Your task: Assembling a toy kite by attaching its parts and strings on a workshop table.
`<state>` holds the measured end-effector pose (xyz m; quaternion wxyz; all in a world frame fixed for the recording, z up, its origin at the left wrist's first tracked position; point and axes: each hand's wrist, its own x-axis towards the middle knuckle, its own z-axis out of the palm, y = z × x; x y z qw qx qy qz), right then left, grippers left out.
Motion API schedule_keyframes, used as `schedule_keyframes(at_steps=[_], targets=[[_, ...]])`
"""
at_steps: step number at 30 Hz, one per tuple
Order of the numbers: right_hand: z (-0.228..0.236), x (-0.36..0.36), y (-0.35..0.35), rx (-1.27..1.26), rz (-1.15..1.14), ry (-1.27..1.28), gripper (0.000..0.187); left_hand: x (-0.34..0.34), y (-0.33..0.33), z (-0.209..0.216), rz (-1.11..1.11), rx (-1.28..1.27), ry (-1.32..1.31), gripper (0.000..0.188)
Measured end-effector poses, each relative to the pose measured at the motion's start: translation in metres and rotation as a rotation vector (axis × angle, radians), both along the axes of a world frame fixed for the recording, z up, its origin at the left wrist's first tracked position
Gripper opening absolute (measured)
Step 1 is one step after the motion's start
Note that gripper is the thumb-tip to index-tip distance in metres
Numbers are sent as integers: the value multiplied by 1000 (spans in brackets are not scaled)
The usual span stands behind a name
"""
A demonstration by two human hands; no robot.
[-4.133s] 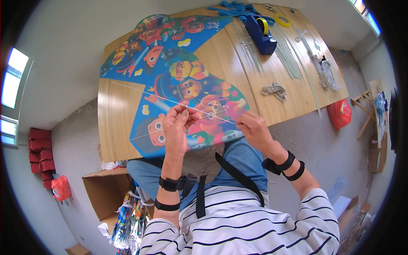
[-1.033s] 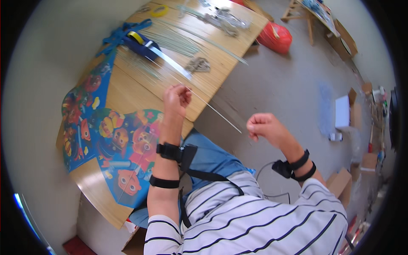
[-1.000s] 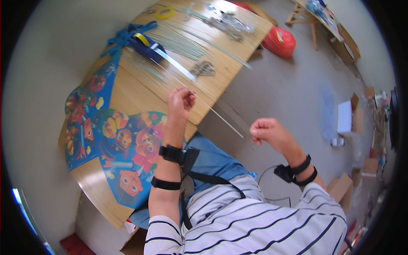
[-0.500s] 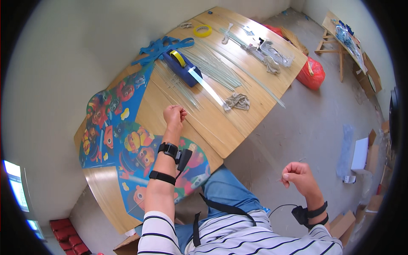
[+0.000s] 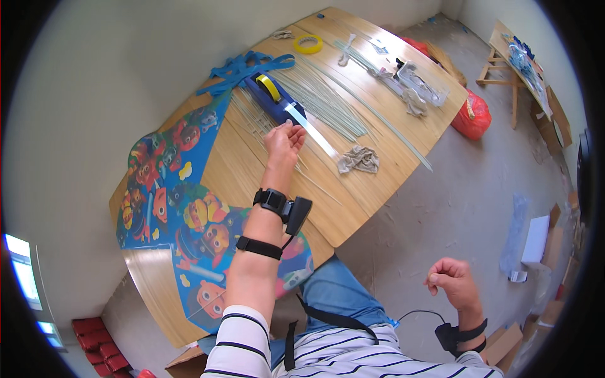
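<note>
My left hand (image 5: pixel 284 146) is over the table, its fingers loosely bent and apart, just in front of a blue tape dispenser (image 5: pixel 277 104) with a yellow-cored roll. The fingertips are close to a strip of clear tape (image 5: pixel 320 140) running from the dispenser across the wood. Thin pale sticks (image 5: pixel 321 104) lie in a loose bundle beside the dispenser. My right hand (image 5: pixel 455 285) is raised over the floor, right of the table, thumb and fingers pinched together; anything in them is too small to make out. A blue cartoon-printed sheet (image 5: pixel 217 217) lies beneath my left forearm.
A crumpled grey rag (image 5: pixel 358 160) is near the table's right edge. Behind the dispenser are blue ribbon (image 5: pixel 236 70) and a yellow tape roll (image 5: pixel 308 43). A red bag (image 5: pixel 471 116) stands on the floor beyond the table, and a white box (image 5: pixel 535 240) at the right.
My left hand has moved forward and right toward the dispenser, its fingers loosening. My right hand has dropped a little and moved slightly right. The view has shifted slightly.
</note>
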<state>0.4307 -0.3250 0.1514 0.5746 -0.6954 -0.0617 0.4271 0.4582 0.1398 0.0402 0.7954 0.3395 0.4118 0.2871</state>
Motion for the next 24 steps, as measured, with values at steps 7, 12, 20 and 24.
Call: schedule_keyframes(at_steps=[7, 12, 20, 24], targets=[[-49, 12, -8, -80, -73, 0, 4, 32, 8, -1, 203, -345, -138, 10], [-61, 13, -9, -84, -70, 23, 4, 43, 10, -7, 247, -334, -129, 7], [-87, 7, -29, -235, -74, -30, 2, 17, -13, -7, 75, -315, -305, 22], [-110, 3, -37, -219, -39, -52, 3, -39, -28, 43, -245, -224, -584, 32]])
